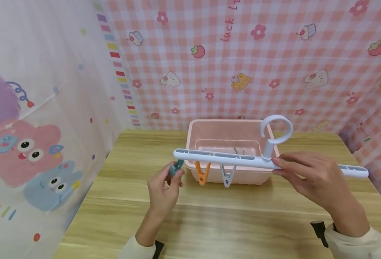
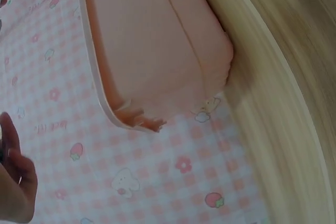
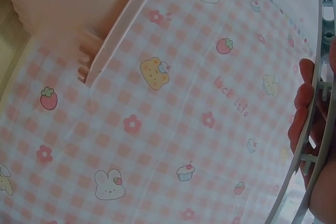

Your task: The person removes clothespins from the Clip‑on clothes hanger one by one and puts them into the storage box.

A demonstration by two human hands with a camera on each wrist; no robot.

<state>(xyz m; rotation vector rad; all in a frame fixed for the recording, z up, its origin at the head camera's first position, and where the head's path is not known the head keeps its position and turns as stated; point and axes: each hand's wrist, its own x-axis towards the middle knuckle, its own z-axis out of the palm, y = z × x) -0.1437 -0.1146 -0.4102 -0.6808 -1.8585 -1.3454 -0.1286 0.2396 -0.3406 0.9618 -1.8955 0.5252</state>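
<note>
Clip-hanger bar (image 1: 222,157), pale blue with a ring hook, hangs level above the pink basin (image 1: 209,131), gripped by the right hand (image 1: 310,176). Orange peg (image 1: 202,173) and white peg (image 1: 227,175) dangle beneath. Left hand (image 1: 164,187) pinches a teal peg (image 1: 176,167) at its left end.

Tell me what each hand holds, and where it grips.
The left hand pinches a teal clothespin at its lower end; the right hand grips the pale blue hanger bar right of its hook.

basin (image 1: 229,136) on table (image 1: 209,216), centre-back | hanger bar (image 1: 216,156) before basin | two pegs (image 1: 214,174) under bar
</note>
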